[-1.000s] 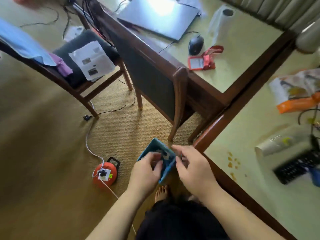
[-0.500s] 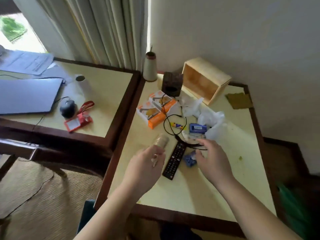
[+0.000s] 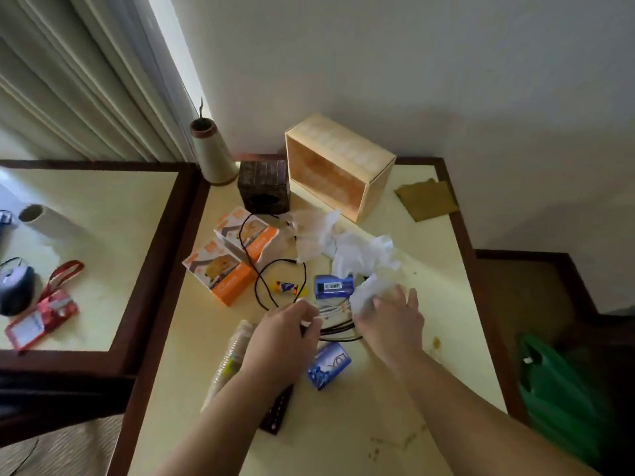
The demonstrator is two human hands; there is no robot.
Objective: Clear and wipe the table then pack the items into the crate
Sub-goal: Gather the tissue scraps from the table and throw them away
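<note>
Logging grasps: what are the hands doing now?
Left hand: closed, pinching the black cable.
Right hand: closing on crumpled white tissue.

Blue soap box (image 3: pixel 329 365) reads "LUX", upside down.

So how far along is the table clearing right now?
Barely started. Nothing looks packed: the wooden crate lies on its side, empty. In hand: the right hand grabs crumpled tissue, the left hand reaches the black cable. Left: orange boxes, blue packets, wiping stains.
</note>
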